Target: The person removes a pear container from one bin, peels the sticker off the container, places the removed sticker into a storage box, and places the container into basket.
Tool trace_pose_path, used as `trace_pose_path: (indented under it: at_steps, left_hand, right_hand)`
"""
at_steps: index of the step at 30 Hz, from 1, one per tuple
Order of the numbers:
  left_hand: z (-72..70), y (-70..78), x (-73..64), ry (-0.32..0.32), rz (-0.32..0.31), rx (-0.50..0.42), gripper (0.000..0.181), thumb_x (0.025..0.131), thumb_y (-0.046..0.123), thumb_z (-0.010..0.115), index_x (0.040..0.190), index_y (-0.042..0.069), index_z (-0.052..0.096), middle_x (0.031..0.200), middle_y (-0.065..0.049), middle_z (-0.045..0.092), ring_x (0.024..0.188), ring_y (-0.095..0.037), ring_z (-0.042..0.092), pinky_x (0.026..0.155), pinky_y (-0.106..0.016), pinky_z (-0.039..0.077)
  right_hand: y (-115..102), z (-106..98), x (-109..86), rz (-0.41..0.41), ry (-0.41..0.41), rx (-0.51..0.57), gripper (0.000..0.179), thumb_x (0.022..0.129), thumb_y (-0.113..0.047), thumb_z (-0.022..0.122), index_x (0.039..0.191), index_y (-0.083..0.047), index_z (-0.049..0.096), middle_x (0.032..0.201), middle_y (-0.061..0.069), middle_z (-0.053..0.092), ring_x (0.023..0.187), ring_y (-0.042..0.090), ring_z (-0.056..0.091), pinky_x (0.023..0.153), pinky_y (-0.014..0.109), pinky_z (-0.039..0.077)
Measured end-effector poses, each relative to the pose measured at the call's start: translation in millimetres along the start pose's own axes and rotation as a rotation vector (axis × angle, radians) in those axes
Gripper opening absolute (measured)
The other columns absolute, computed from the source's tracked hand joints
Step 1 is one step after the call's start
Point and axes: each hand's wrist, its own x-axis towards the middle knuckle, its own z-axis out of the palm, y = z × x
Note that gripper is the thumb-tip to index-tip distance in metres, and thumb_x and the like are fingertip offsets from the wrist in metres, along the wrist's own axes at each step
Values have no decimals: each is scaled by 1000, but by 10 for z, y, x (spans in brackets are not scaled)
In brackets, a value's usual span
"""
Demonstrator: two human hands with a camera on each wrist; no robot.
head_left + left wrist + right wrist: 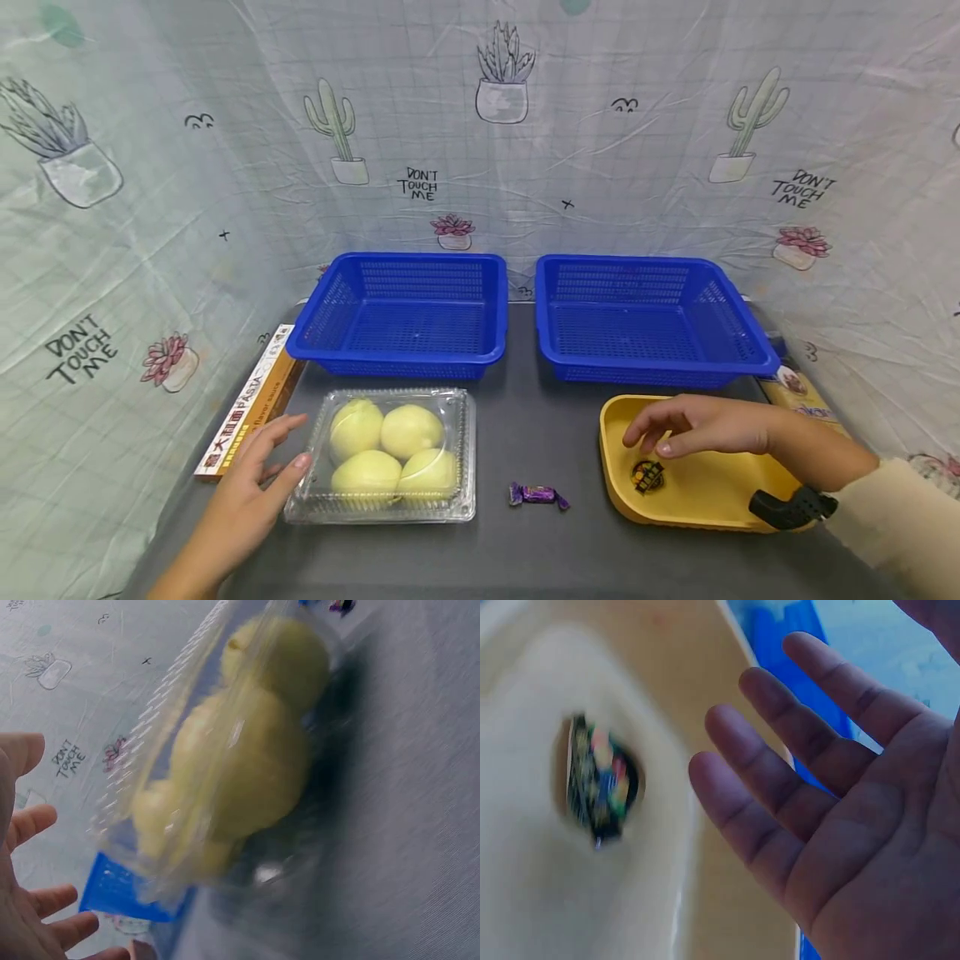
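Note:
A clear plastic clamshell box point(467, 467) holding several round pale-yellow fruits point(411, 431) lies on the dark table. Beside its left wall is my left hand point(247, 500), fingers spread and holding nothing; the left wrist view shows the fingers apart from the box. Over the yellow tray point(727, 492) hovers my right hand point(708, 425), its fingers relaxed and slightly bent, with nothing in them. Inside that tray, below the fingertips, is a small dark badge-like piece point(647, 477) with colourful fruit print. Between box and tray lies a purple-wrapped candy point(538, 495).
Two blue plastic baskets, one left point(420, 325) and one right point(622, 329), stand at the back before a printed curtain. A pasta box point(255, 400) lies along the left edge. At the right, a yellowish package point(798, 387) is partly hidden behind the right arm.

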Motion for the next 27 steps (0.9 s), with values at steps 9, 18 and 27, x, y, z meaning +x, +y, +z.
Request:
trace_pose_path:
  at_steps: [9, 18, 27]
  left_hand:
    - [-237, -58, 329, -51, 82, 1, 50, 108, 16, 64, 157, 12, 51, 158, -25, 42, 138, -44, 42, 92, -10, 39]
    - [-420, -152, 671, -77, 14, -4, 51, 112, 23, 55, 160, 6, 45, 157, -30, 38, 136, -52, 40, 94, -49, 43]
    - [-476, -338, 1064, -168, -148, -117, 62, 116, 39, 46, 167, 7, 31, 167, -31, 29, 147, -55, 34, 105, -70, 43]
  right_hand:
    - [-209, 306, 132, -115, 25, 82, 37, 111, -1, 50, 147, 4, 55, 137, 35, 56, 123, 32, 62, 98, 42, 58]
    - [-475, 581, 339, 70, 182, 97, 47, 114, -20, 51, 158, -8, 44, 153, 22, 48, 111, 41, 61, 89, 41, 58]
    - [-586, 682, 559, 74, 305, 171, 59, 114, -33, 50, 167, -13, 30, 163, 22, 39, 142, 44, 48, 101, 54, 55]
